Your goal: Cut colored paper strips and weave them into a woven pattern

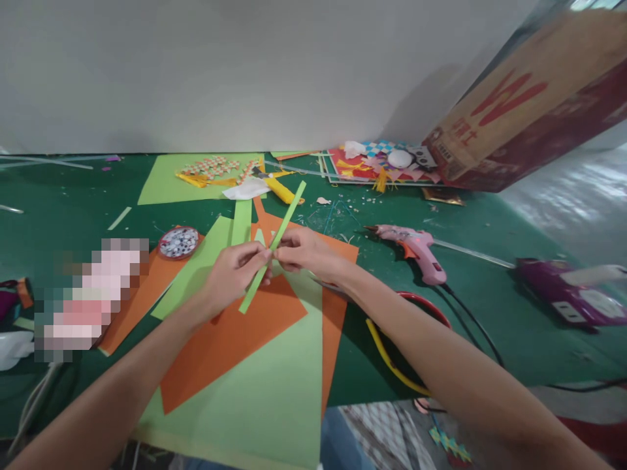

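1. The left hand (pixel 240 271) is showing bare, with slim fingers and a smooth back.
2. The right hand (pixel 306 251) is looking much the same, bare and slim, its outline rounding softly at the knuckles.
3. The left forearm (pixel 132 372) is appearing uncovered as far as the view is reaching, and it is narrowing towards the wrist.
4. The right forearm (pixel 416 326) is likewise appearing uncovered, broadening evenly away from the hand.
5. Blue fabric (pixel 337 437), resembling denim, is showing at the lower edge (the garment's cut is being hidden).
6. A pale, dark-patterned cloth (pixel 386 434) is showing beside it; whether the person is wearing it is remaining unclear.
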{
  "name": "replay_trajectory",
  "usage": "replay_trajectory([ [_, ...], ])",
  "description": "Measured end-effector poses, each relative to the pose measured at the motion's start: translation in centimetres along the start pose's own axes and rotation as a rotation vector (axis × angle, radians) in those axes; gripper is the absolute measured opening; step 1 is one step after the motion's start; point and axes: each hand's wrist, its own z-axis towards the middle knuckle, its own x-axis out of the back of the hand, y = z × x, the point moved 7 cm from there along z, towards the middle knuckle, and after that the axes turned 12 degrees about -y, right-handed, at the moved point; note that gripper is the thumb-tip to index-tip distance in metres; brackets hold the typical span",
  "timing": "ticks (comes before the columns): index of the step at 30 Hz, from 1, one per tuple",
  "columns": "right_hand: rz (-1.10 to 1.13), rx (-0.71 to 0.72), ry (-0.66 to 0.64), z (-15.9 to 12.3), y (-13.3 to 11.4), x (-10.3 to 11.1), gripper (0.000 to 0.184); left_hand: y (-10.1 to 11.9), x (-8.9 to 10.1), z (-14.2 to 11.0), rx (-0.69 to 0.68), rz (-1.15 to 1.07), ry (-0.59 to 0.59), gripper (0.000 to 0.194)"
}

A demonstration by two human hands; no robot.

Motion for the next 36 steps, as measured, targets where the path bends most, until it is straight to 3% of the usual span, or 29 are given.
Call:
replay_trajectory([
  [9, -0.014, -0.016, 0.086, 0.0, 0.2, 1.3, 0.013, -0.2, 0.0, -0.1, -0.026, 0.101, -0.022, 0.027],
  [13, -0.001, 0.024, 0.016, 0.0, 0.0, 0.4, 0.009, -0.6, -0.2, 0.1, -0.006, -0.029, -0.041, 0.023],
  [17, 0.025, 0.059, -0.050, 0.1, -0.2, -0.1, 0.007, -0.2, -0.2, 0.1, -0.014, -0.001, -0.033, 0.026],
  [27, 0.049, 0.000, 0.007, 0.0, -0.1, 0.8, 0.044, -0.5, 0.0, 0.0, -0.001, 0.040, 0.010, 0.022],
  [36, -0.060, -0.003, -0.039, -0.1, -0.1, 0.6, 0.041, -0.8, -0.2, 0.2, 0.003, 0.075, -0.031, 0.025],
])
